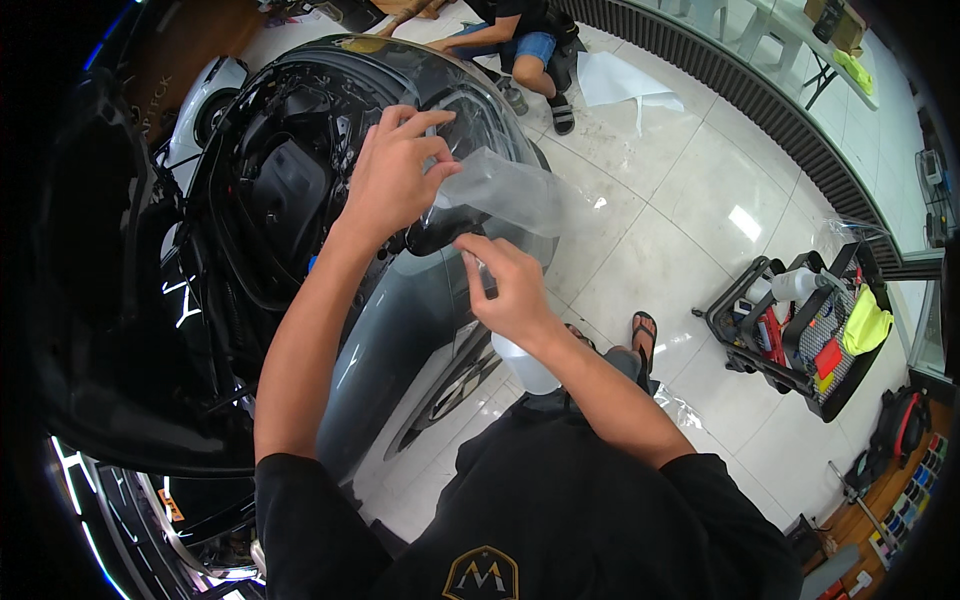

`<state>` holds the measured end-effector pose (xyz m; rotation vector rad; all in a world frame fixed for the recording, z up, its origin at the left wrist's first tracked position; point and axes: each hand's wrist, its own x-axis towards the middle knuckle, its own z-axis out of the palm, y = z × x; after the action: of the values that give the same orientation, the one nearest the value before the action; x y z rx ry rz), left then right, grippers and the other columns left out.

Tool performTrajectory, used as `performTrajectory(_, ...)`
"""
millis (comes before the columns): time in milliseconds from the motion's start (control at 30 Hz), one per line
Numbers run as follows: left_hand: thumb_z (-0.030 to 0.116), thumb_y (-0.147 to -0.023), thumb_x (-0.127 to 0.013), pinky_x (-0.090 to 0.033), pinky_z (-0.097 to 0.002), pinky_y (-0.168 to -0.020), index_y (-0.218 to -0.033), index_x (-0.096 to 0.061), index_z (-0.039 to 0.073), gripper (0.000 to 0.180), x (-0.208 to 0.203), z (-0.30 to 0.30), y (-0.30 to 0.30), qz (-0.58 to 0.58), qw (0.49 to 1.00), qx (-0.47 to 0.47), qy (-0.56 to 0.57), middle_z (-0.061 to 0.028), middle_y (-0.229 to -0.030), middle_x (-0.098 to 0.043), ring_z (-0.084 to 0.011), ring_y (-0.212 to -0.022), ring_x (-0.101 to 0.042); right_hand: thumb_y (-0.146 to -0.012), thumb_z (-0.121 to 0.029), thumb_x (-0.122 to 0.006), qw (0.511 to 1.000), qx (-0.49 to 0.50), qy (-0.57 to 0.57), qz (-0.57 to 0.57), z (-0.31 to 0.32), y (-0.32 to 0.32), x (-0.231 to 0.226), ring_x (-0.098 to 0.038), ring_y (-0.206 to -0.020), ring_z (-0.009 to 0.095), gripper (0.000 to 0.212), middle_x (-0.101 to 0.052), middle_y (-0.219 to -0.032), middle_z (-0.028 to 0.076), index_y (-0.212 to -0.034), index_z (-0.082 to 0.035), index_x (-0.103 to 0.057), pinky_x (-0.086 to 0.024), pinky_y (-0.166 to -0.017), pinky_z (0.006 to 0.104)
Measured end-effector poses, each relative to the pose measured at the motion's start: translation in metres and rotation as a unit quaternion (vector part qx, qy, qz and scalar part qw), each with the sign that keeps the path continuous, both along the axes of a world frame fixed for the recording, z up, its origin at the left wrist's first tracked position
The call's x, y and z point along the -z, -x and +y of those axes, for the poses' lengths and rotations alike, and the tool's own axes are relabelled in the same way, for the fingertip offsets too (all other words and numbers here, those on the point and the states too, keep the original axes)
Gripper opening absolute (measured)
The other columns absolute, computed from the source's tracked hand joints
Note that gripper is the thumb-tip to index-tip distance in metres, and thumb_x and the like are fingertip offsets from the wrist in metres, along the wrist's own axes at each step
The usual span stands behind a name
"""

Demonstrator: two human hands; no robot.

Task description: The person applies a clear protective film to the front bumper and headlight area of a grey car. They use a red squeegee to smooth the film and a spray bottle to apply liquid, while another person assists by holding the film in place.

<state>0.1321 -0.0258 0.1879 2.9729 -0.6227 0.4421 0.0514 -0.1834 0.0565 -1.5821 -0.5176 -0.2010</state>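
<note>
My left hand point(392, 170) is raised over the car's front corner, thumb and forefinger pinched at the edge of a translucent sheet of film point(515, 190). The film hangs off to the right, curled and partly see-through, in front of the headlight point(472, 125). Lower and to the right, my right hand point(508, 288) has thumb and forefinger together just below the film, by a dark gap in the bodywork. What lies between those fingertips is too fine to make out. A white bottle point(525, 365) shows below my right wrist, partly hidden by it.
The grey car fender point(385, 345) and open engine bay point(290, 175) lie to the left, under a raised hood point(130, 330). Another person point(510, 40) crouches at the far bumper. On the tiled floor, a tool cart point(800, 325) stands right; a white sheet point(625, 82) lies farther off.
</note>
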Motion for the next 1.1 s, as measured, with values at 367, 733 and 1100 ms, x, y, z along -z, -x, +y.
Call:
performTrajectory(367,0.023,-0.089,-0.072,-0.05,-0.0399,-0.078,-0.097,-0.078,0.015,0.012,-0.01,0.0,0.013,0.143,0.98,-0.136,0.034,-0.0105,-0.085,-0.06,-0.0284,-0.088,-0.06,-0.088,-0.001,-0.062,0.99,-0.139,0.017,0.021,0.012,0.01,0.009,-0.063,-0.081,0.04,0.019,-0.058,-0.091,0.018,-0.105,-0.007,-0.063,-0.051,-0.071,0.0489)
performTrajectory(733,0.021,-0.091,-0.07,-0.052,-0.0371,-0.079,-0.097,-0.079,0.012,0.014,-0.012,0.02,0.028,0.145,0.984,-0.092,0.045,-0.0062,-0.083,-0.067,-0.0248,-0.088,-0.06,-0.088,-0.003,-0.063,0.989,-0.145,0.019,0.017,0.003,0.032,-0.007,-0.063,-0.079,0.039,0.022,-0.062,-0.092,0.015,-0.11,-0.007,-0.064,-0.052,-0.071,0.0461)
performTrajectory(1100,0.014,-0.088,-0.072,-0.05,-0.0371,-0.076,-0.098,-0.079,0.011,0.013,-0.018,0.021,0.031,0.142,0.982,-0.107,0.058,-0.01,-0.083,-0.064,-0.0272,-0.082,-0.061,-0.088,-0.002,-0.063,0.996,-0.077,0.044,-0.001,0.007,0.05,-0.002,-0.06,-0.075,0.039,0.029,-0.054,-0.092,0.018,-0.117,-0.007,-0.058,-0.05,-0.067,0.0477)
